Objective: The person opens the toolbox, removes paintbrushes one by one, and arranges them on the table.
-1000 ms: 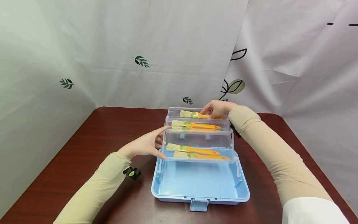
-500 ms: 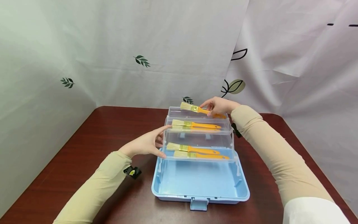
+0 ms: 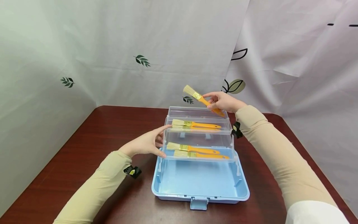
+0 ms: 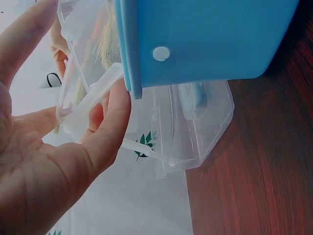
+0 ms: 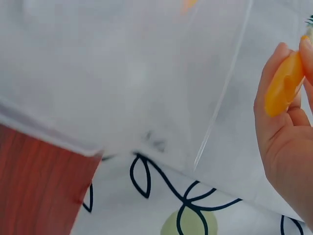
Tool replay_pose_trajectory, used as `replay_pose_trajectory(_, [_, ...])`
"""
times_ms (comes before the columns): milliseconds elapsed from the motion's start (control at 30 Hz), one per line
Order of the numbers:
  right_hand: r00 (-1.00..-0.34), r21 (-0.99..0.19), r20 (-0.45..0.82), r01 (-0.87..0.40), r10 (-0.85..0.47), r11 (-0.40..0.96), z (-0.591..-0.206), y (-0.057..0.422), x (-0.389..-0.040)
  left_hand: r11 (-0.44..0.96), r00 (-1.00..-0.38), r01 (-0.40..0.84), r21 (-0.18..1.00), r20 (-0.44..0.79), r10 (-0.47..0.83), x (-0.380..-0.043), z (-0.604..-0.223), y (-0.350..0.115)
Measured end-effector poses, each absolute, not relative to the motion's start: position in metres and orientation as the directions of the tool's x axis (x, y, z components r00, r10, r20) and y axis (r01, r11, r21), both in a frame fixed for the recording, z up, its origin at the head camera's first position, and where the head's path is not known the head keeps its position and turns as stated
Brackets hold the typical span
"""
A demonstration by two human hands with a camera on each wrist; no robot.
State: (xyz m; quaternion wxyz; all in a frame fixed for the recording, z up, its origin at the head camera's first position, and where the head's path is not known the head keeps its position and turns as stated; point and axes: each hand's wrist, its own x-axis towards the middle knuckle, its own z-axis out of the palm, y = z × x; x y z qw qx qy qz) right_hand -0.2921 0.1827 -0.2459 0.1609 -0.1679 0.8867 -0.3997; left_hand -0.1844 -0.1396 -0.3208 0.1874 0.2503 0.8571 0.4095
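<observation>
In the head view, your right hand (image 3: 225, 102) pinches 1 brush (image 3: 205, 101) above the back tray (image 3: 195, 112) of the blue box (image 3: 173, 198). Your left hand (image 3: 146, 142), spread wide, holds the end of the front tray (image 3: 193, 137). In the left wrist view, it touches clear plastic (image 4: 95, 95). In the right wrist view, your fingers (image 5: 273, 63) pinch the orange handle (image 5: 283, 88).

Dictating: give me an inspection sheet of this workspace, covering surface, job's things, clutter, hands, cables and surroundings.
Surface: dark red-brown, wood-grained table.
Job's things: open light-blue plastic box; transparent plastic tiered trays; orange-handled, pale-bristled paintbrush in hand; similar brushes lying in the front and middle trays.
Clutter: nothing seen.
Hands: bare left hand grips the trays' left end; bare right hand holds the paintbrush by its handle.
Cables: nothing seen.
Surroundings: creased white fabric backdrop, leaf-printed.
</observation>
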Motion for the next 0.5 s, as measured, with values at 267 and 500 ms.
replay_pose_trajectory(267, [-0.911,-0.874,-0.154,-0.055,-0.383,0.483,-0.247,0.1817,-0.2886,0.534,-0.805,0.271,0.801,-0.116,0.582,-0.1847,-0.3203,-0.14])
replay_pose_trajectory(500, [-0.909,-0.935,-0.163,0.019,-0.382,0.355,-0.2485,0.182,-0.2821,0.527,-0.802,0.265,0.807,-0.118,0.585,-0.1844,-0.3209,-0.1407])
